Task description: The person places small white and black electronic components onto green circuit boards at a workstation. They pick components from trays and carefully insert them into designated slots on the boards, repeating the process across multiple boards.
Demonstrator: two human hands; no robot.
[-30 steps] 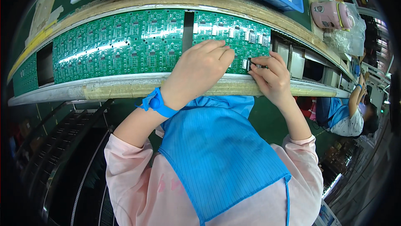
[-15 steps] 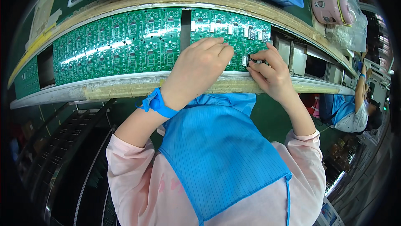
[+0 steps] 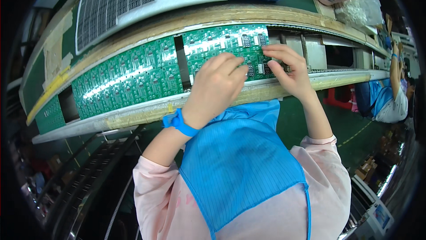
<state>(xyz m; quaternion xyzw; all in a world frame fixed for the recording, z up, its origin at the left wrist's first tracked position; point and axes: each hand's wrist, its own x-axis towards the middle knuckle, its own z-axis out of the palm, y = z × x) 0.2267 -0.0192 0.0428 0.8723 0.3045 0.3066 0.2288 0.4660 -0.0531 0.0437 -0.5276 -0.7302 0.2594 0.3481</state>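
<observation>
Fingers parted, apparently holding nothing, a right hand (image 3: 290, 71) hovers at the right end of a green circuit board (image 3: 195, 47) beyond the near rail (image 3: 328, 76); the left hand (image 3: 217, 82) curls, its grip hidden. A brushing fingertip could knock a digit display (image 3: 266, 68) askew.

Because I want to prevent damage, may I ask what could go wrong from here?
The right hand is close to the display modules, so it might knock one crooked. The left hand hides part of the green board, so a fault there could go unnoticed. Anything dropped might fall into the opening beside the board.
</observation>
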